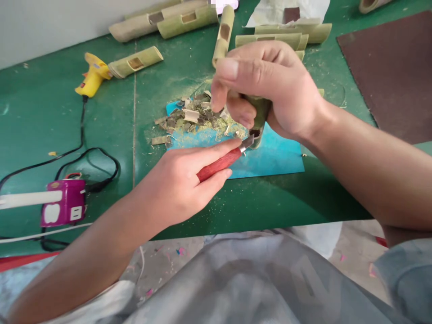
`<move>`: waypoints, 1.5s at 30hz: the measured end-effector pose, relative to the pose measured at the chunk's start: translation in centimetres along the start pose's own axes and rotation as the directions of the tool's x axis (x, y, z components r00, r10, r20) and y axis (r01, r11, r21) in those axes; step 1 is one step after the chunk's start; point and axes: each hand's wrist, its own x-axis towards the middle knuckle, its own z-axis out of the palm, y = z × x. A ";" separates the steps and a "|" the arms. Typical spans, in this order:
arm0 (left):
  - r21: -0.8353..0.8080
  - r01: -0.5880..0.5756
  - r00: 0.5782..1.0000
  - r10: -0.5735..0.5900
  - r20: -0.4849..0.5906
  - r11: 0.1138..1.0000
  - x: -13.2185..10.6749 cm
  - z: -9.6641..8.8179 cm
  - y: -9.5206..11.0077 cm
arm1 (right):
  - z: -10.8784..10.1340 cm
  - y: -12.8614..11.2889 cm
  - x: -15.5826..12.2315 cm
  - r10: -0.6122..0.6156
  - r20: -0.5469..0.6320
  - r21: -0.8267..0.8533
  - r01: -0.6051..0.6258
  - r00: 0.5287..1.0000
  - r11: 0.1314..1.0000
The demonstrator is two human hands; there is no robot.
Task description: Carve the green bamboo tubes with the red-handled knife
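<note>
Left hand (pixel 182 184): I grip the red-handled knife (pixel 219 165), thumb along the near side of the handle, index finger extended along the far side toward the blade. Bamboo scraps (pixel 194 116) lie heaped just beyond this hand on the blue sheet (pixel 280 155), which rests on the green tabletop (pixel 216 207). The blade points right, located at the dark opening of the bamboo piece (pixel 261 108); I cannot tell whether its edge contacts the wall. Right hand (pixel 276 81): I hold the bamboo piece over the sheet, fingers curled around it, thumb pointing left. Farther right, the brown mat (pixel 388 81) lies flat on the tabletop.
</note>
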 end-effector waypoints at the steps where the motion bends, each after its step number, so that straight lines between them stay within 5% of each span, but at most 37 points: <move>1: -0.008 0.004 1.000 -0.004 -0.006 1.000 -0.1 0.0 0.0 | -0.2 0.0 0.1 0.011 0.046 -0.007 -0.011 0.999 1.000; 2: -0.013 0.004 1.000 -0.005 -0.013 1.000 -0.1 0.0 0.0 | -0.5 -0.1 0.1 0.073 0.146 -0.045 -0.067 0.987 0.997; 5: -0.003 -0.004 1.000 0.004 -0.019 1.000 -0.2 -0.1 -0.2 | -0.8 -0.6 0.2 0.123 0.191 -0.020 -0.121 0.974 0.992; 10: 0.025 -0.027 1.000 0.027 -0.004 0.999 -0.2 -0.2 -0.5 | -0.1 -1.0 0.1 0.133 0.179 0.075 -0.148 0.975 0.986; 12: 0.042 -0.032 0.999 0.032 0.003 0.999 -0.3 -0.4 -0.7 | 0.2 -0.9 0.2 0.055 0.066 0.134 -0.064 0.996 0.989; 13: 0.049 -0.034 0.999 0.033 0.007 0.998 -0.3 -0.5 -0.7 | 0.2 -0.9 0.2 0.123 0.223 0.056 -0.139 0.967 0.989; 16: 0.068 -0.033 0.999 0.032 0.019 0.997 -0.3 -0.7 -0.8 | 0.1 -0.8 0.3 0.091 0.247 -0.017 -0.089 0.965 0.996; 26: -0.034 0.046 0.999 -0.045 0.015 0.998 0.1 0.5 -1.2 | 1.6 -1.3 0.3 0.113 0.012 0.020 -0.113 0.994 0.993; 36: -0.068 0.016 0.999 -0.018 -0.031 0.998 -0.2 2.2 -0.6 | 2.0 -1.3 0.1 0.116 -0.072 0.046 -0.112 0.991 0.993; 41: -0.172 0.014 0.998 -0.025 -0.060 0.985 0.0 3.0 -0.4 | 1.9 -1.3 0.2 0.260 0.104 0.077 -0.269 0.960 0.960; 45: -0.295 0.068 0.997 -0.078 -0.021 0.953 0.4 2.6 -0.8 | 2.0 -1.6 0.2 0.306 0.125 0.072 -0.317 0.944 0.946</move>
